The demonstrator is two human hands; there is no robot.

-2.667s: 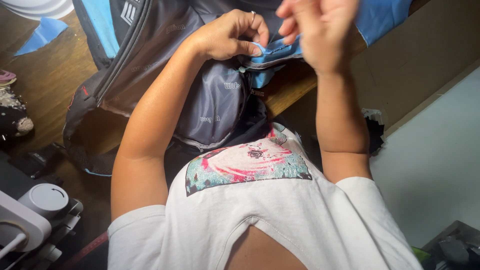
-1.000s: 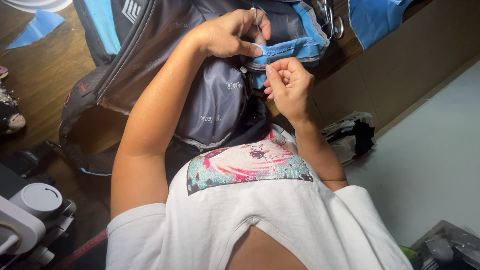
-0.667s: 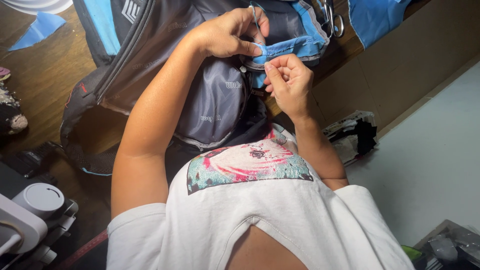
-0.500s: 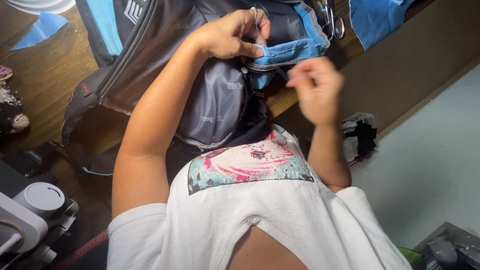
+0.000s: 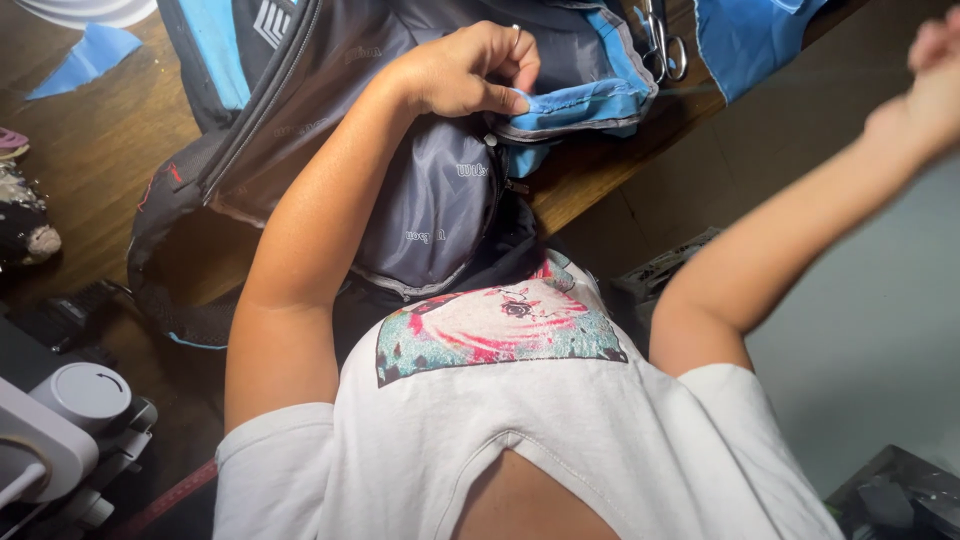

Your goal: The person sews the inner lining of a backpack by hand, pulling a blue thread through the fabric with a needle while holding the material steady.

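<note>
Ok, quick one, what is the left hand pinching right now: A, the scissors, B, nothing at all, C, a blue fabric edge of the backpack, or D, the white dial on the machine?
C: the left hand pinches the blue fabric edge of the backpack, while the scissors lie untouched on the wooden table and the right hand is raised off to the side.

Right hand (image 5: 935,75) now far right (off fabric)

Small white printed labels (image 5: 472,170) on the grey backpack lining (image 5: 430,200).
</note>
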